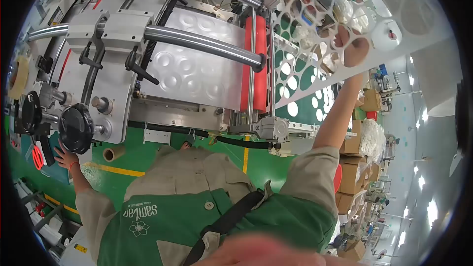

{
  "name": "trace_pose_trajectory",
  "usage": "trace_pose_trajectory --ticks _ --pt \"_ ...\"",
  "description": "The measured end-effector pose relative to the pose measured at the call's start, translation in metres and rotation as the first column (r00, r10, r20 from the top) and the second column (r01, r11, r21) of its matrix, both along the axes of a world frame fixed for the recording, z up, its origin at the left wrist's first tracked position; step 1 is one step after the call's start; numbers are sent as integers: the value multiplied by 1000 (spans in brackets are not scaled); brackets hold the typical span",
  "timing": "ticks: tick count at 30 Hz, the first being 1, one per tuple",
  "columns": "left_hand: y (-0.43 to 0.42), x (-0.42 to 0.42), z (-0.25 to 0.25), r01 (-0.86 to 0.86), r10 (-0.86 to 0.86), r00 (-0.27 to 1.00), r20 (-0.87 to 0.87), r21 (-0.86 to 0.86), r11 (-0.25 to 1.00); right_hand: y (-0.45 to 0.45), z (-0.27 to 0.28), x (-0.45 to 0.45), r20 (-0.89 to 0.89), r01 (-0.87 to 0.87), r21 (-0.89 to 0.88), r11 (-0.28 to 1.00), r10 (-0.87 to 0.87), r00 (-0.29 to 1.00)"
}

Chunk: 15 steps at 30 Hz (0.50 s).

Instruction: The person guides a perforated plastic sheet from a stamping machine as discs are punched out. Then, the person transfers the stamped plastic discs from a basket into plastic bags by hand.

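My right hand (355,51) is raised at the upper right, its fingers curled through the holes of a white perforated sheet (315,80). That sheet is a web of round cut-outs, stretching up and right from the machine's end. Below it, loose white discs (292,109) lie on a green conveyor belt (304,103). Low at the left, my left hand (66,157) has its fingers spread and holds nothing I can see. It is nearest to a black knob (76,127) and a black-handled part (45,149) on the machine's side.
The machine has a white sheet with round impressions (189,71), a red roller (254,64) and steel bars (202,43). A cardboard tube (114,153) lies on the green floor. Cardboard boxes (351,175) and bagged material (370,140) are stacked at the right.
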State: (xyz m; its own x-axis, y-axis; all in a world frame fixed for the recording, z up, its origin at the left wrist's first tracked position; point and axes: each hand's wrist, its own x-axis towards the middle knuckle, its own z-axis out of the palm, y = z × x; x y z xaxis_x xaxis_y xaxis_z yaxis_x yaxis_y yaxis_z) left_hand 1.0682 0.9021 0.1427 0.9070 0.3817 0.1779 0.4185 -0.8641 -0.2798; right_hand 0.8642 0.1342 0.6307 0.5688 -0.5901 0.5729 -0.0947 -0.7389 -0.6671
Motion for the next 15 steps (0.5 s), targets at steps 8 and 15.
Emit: trace_pose_trajectory --ticks 8,15 --pt "-3 -3 11 25 -26 1000 13 57 998 -98 -119 -82 -484 -14 -114 993 -43 874" --pt "-11 -3 12 3 -7 999 43 110 994 -39 -105 -64 -322 74 -227 971 -147 935"
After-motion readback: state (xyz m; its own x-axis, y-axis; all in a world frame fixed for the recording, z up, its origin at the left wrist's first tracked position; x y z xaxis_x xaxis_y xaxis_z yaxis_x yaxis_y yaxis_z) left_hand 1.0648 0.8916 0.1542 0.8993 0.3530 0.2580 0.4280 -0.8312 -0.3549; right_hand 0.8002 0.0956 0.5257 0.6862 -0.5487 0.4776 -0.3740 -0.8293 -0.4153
